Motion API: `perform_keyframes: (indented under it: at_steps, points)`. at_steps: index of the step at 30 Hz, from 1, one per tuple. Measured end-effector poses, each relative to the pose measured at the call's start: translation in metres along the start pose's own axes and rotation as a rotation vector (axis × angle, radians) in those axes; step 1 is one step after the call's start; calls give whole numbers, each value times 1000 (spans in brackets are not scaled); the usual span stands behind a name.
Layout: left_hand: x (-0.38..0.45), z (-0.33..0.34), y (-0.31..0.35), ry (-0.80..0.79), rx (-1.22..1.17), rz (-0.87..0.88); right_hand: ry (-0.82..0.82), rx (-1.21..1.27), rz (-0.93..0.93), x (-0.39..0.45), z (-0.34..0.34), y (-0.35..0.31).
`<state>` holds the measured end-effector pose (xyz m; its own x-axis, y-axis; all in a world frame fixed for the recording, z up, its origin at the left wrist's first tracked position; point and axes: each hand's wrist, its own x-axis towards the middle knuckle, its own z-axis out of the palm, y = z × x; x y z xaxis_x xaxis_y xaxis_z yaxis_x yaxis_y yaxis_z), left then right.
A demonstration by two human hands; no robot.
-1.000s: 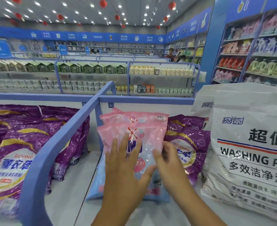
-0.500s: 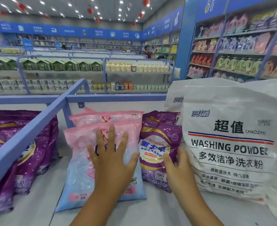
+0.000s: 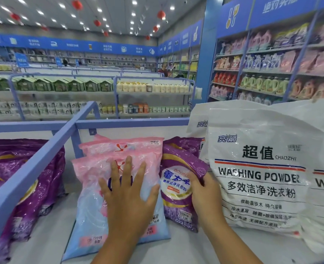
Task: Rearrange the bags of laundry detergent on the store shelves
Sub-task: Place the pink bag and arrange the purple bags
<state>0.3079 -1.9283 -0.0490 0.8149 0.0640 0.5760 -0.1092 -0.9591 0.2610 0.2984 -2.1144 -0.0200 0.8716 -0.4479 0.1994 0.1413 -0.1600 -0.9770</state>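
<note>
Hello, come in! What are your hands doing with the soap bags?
Left hand flat on pink bag. Right hand grips small purple bag. Big white bag crowds right.

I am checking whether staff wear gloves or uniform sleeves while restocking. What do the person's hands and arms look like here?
Both the left hand and the right hand are bare: no gloves, and no rings that show. The forearms are uncovered down to the bottom edge of the picture, with no sleeve, watch, bracelet or wristband in view. Whether sleeves begin higher up cannot be told, since the upper arms are out of frame.
</note>
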Motion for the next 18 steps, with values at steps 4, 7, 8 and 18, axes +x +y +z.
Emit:
perform_keyframes:
  at_steps: [4, 7, 8, 18]
  points:
    - [1, -5, 1, -4, -89, -26, -22, 127, -142, -17, -25, -37]
    - [-2, -11, 1, 11, -258, -30, -41, 206, -179, -23, -56, -71]
    - [-4, -14, 0, 22, -378, -39, -69, 259, -159, -25, -65, -79]
    - [-46, -82, 12, -623, -1297, -479, -219, 243, 83, -53, -27, -61]
